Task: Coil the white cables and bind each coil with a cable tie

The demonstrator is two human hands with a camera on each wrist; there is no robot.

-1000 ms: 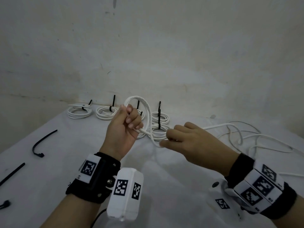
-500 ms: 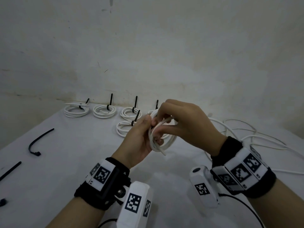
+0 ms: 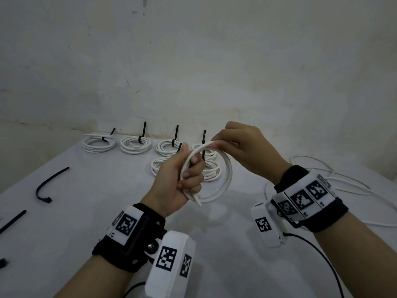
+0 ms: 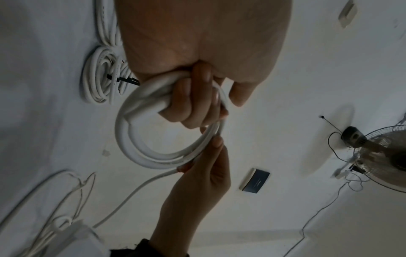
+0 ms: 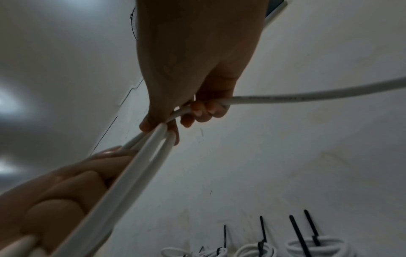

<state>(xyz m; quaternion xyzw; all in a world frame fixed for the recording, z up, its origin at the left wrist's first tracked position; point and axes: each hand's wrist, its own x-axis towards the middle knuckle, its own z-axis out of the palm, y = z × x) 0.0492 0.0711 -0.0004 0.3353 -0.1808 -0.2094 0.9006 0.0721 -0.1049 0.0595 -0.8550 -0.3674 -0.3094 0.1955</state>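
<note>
My left hand (image 3: 189, 177) grips a few loops of white cable (image 3: 227, 179) held upright above the table, fingers curled round the bundle (image 4: 140, 104). The cable's cut end (image 3: 198, 203) sticks out below that fist. My right hand (image 3: 223, 143) pinches the top of the loop between thumb and fingers (image 5: 167, 125). From it the loose cable (image 5: 307, 97) trails off to the right. Several bound coils (image 3: 135, 144) with black cable ties (image 3: 144, 131) lie along the far edge of the table.
Loose white cable (image 3: 335, 181) sprawls on the table at the right. Spare black cable ties (image 3: 49, 183) lie at the left, another (image 3: 12, 220) near the left edge. The white table (image 3: 86, 211) ends at a wall (image 3: 193, 61) close behind the coils.
The right hand carried the cable from low right up and over, laying another turn onto the loops in the left hand. The loop now stands wider and more open.
</note>
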